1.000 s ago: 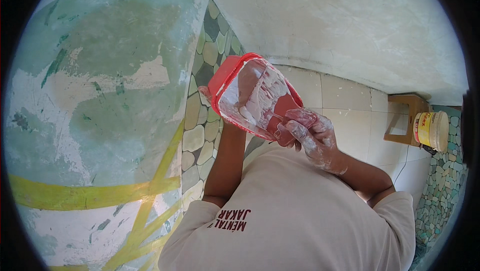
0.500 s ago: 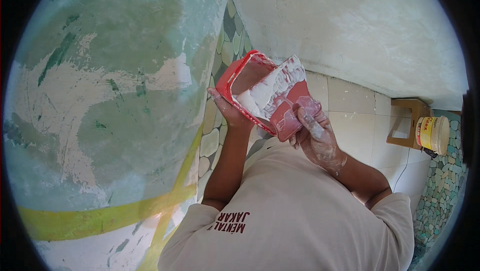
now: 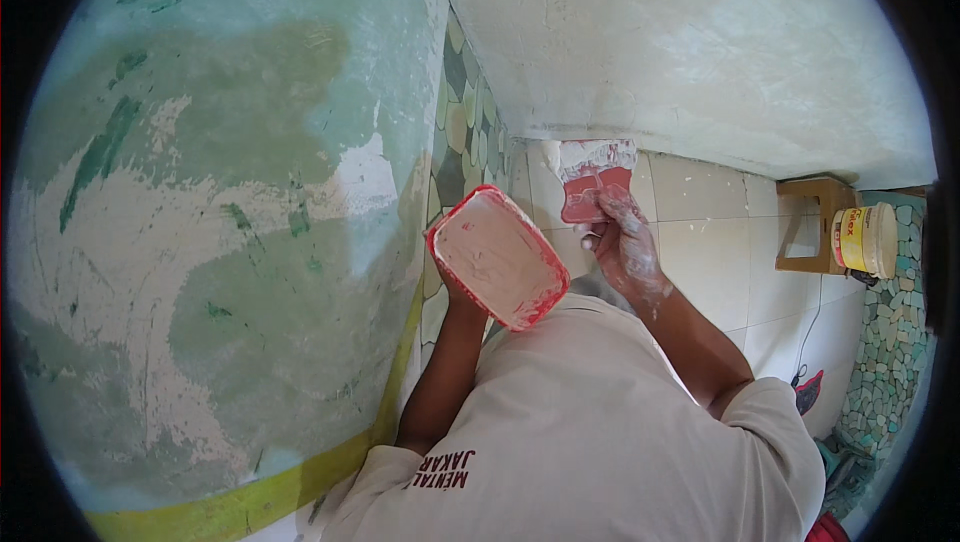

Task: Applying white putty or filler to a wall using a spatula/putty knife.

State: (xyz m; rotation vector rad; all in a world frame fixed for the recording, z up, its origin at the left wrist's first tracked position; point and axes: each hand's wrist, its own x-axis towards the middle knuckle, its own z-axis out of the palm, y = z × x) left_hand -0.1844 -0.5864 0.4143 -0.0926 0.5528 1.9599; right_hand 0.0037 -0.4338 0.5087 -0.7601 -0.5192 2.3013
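Note:
My left hand [image 3: 447,277] is closed round a red rectangular tub [image 3: 548,304], supporting it from below and the side; most of its fingers are hidden. Pale, smooth filler paste [image 3: 503,250] lies inside, and smears coat the tub's rim. To the right of the tub and apart from it, my right hand [image 3: 632,254] pinches a flat red plastic spreader [image 3: 597,194] by its near end. White paste covers the spreader's far edge. Dried paste whitens my right thumb, fingers and wrist.
A green wall [image 3: 340,272] with pale patches stands close on my left, crossed low by yellow tape [image 3: 230,487]. Ahead rises a pale wall [image 3: 700,52]. At right, a brown stool [image 3: 828,242] and a yellow-labelled bucket [image 3: 880,242] stand near pebbled flooring [image 3: 880,362].
The spreader has come out of the tub and moved up and away from it. The tub has moved down and tipped so that its paste faces me.

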